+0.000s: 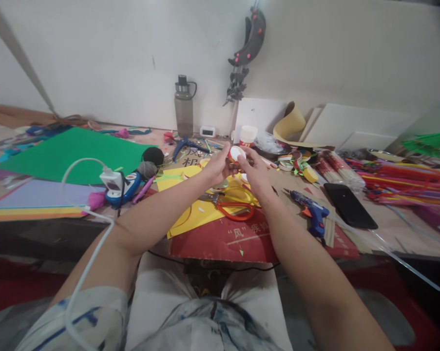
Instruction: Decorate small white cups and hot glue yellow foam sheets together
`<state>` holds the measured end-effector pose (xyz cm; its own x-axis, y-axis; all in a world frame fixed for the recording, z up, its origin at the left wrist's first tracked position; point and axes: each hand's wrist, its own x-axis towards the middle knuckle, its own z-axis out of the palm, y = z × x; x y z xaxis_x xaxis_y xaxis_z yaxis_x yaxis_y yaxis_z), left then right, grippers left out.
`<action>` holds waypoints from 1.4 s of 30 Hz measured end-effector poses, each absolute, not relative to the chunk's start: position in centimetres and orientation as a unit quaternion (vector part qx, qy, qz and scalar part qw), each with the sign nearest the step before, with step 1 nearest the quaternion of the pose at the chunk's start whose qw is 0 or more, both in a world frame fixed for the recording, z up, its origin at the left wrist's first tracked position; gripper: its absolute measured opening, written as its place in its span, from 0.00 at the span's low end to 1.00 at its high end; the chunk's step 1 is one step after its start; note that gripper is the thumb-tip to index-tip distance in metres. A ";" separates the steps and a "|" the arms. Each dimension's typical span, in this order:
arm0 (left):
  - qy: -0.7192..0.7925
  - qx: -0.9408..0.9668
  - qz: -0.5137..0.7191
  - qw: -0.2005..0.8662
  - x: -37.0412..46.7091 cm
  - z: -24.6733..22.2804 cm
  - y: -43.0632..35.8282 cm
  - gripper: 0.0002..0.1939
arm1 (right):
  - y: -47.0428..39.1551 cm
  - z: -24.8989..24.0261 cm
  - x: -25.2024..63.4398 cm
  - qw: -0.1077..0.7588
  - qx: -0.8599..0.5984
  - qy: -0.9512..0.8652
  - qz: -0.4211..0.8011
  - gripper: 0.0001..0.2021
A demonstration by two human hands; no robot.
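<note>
A small round piece with a white face and a red edge (pixel 237 154) is held up between my two hands above the middle of the table. My left hand (pixel 219 167) grips it from the left, and my right hand (pixel 255 170) has its fingers on the right side. Below them lie yellow sheets (pixel 185 222), red-orange-handled scissors (pixel 238 210) and a red printed board (pixel 220 243). To the right of my right forearm rests a blue glue gun (pixel 315 214).
Green sheet (pixel 77 156), plug strip (pixel 123 189) and white cable lie left. A bottle (pixel 184 109) and white-and-red cup (pixel 248 135) stand behind. A black phone (pixel 350 205) and colourful pipe cleaners (pixel 410 180) are right. The table's front edge runs nearby.
</note>
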<state>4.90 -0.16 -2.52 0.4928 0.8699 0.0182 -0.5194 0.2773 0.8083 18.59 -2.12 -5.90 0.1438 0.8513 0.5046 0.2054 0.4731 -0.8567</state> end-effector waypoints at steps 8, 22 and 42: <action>0.242 0.402 0.451 0.759 4.9 -2.0 -0.6 0.24 | -2.2 -5.8 18.5 0.619 -0.448 -0.591 0.260 0.28; 0.232 0.413 0.451 0.757 4.9 -2.8 0.2 0.25 | -2.1 -6.3 18.8 0.576 -0.490 -0.646 0.104 0.36; 0.240 0.395 0.452 0.763 5.0 -2.4 -0.4 0.25 | -2.4 -5.8 18.5 0.611 -0.458 -0.632 0.129 0.32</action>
<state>4.96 -0.38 -2.36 0.4762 0.8793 -0.0090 -0.5006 0.2795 0.8193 18.51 -2.45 -5.81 0.1671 0.7372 0.6547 0.4224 0.5465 -0.7232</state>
